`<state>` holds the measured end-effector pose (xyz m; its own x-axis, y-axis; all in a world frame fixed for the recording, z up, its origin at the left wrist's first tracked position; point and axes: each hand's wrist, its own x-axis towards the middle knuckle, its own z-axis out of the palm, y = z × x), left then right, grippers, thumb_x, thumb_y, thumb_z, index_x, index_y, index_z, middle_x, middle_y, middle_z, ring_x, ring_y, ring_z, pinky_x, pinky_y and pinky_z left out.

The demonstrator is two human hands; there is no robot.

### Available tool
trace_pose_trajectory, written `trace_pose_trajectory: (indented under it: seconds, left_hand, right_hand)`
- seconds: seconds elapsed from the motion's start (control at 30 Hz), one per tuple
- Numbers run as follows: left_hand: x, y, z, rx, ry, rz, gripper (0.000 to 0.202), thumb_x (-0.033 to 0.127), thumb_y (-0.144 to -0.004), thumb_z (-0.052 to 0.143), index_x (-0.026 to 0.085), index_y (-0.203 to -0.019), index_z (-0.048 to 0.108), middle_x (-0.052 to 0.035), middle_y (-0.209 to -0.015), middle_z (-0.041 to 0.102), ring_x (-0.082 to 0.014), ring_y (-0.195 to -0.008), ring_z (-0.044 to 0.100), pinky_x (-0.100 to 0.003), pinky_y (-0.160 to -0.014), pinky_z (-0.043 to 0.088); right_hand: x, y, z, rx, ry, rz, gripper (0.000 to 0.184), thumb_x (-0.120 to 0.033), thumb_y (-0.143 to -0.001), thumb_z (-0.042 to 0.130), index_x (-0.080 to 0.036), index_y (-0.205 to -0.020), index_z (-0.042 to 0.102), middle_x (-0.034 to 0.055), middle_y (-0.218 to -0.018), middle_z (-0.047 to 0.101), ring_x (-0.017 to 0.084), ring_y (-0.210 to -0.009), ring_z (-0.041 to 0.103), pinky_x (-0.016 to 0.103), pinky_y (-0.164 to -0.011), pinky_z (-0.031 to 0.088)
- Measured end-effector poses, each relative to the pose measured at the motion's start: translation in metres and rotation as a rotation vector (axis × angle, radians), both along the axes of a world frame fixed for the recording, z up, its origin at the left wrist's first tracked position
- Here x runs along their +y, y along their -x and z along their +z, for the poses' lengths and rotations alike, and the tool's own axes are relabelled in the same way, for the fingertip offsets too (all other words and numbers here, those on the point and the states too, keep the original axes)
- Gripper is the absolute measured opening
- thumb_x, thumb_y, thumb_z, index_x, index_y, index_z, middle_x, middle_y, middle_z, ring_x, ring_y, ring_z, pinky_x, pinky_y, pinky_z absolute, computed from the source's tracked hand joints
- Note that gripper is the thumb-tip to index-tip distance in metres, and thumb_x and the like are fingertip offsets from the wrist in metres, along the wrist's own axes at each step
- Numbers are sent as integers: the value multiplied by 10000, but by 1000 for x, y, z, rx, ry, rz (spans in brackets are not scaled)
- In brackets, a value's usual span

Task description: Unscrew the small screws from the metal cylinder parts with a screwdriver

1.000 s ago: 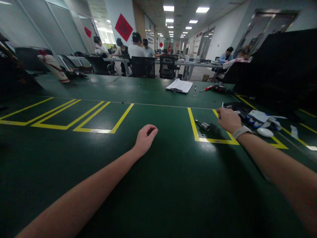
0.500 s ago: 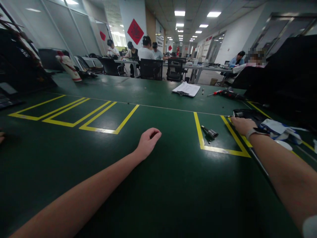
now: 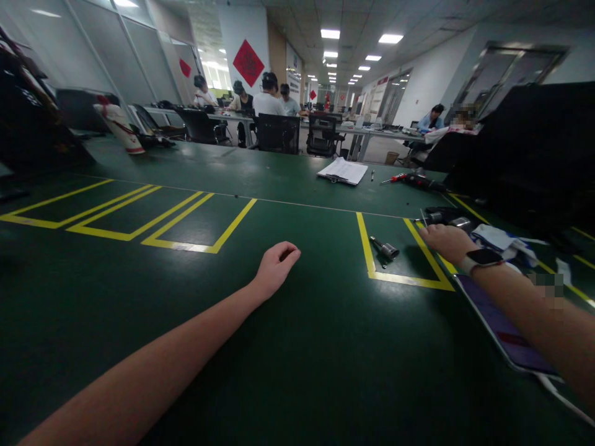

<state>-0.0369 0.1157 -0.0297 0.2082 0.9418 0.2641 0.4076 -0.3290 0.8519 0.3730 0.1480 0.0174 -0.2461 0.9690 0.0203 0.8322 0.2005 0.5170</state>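
My left hand [image 3: 277,267] rests over the middle of the green table [image 3: 297,347], fingers curled in and thumb against them. Whatever might be inside it is hidden. At the right, my right hand [image 3: 445,243], with a watch [image 3: 484,256] on the wrist, is closed on a thin metal rod [image 3: 423,218] that pokes up past the fingertips. Just beyond this hand lie dark tools with metal ends [image 3: 460,223]. Left of it, inside a yellow tape outline [image 3: 409,282], lies a metal chuck-like part with a shank [image 3: 387,249]. A tiny metal piece [image 3: 384,266] sits beside that part.
A phone or tablet [image 3: 499,328] with a white cable lies under my right forearm. White-and-blue cloth [image 3: 502,240] is nearby. Farther back are a clipboard with papers [image 3: 343,171] and a red-and-black tool [image 3: 416,179]. More tape outlines [image 3: 171,246] mark the left. People sit at distant desks.
My right hand has drawn slightly back and the thin rod now points more upright. The view has shifted a little right, uncovering the phone or tablet. My left hand keeps its curled pose.
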Motion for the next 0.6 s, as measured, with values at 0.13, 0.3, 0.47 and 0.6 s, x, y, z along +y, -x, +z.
trace_pose_trajectory:
  seconds: [0.13, 0.3, 0.47, 0.6]
  left_hand:
    - [-4, -2, 6, 9, -3, -29, 213, 341, -838, 482, 156, -814, 585, -16, -760, 559, -156, -704, 524, -304, -666, 431]
    - [-18, -8, 23, -84, 57, -119, 180, 304, -833, 505, 153, -838, 605, -27, -815, 579, -168, -778, 536, -321, -736, 424]
    - [-40, -24, 35, -429, 406, -384, 296, 406, -865, 476, 152, -913, 620, -45, -912, 629, -167, -821, 573, -321, -782, 417]
    - [-55, -30, 40, -625, 721, -503, 504, 583, -818, 469, 121, -934, 633, -63, -838, 651, -167, -785, 581, -322, -793, 411]
  right_hand:
    - [-29, 35, 19, -31, -89, 221, 248, 24, -845, 398, -66, -909, 620, 178, -832, 638, 241, -759, 591, 329, -618, 401]
    - [-79, 100, 35, -29, -247, 509, 238, -32, -867, 394, -124, -948, 598, 139, -893, 638, 230, -748, 565, 316, -597, 394]
    - [-126, 174, 37, 106, -453, 922, 170, -97, -879, 442, -132, -905, 606, 141, -889, 677, 211, -712, 587, 311, -589, 447]
    - [-146, 219, 24, 276, -440, 1103, 147, -156, -879, 475, -140, -875, 620, 123, -877, 702, 218, -752, 625, 319, -638, 500]
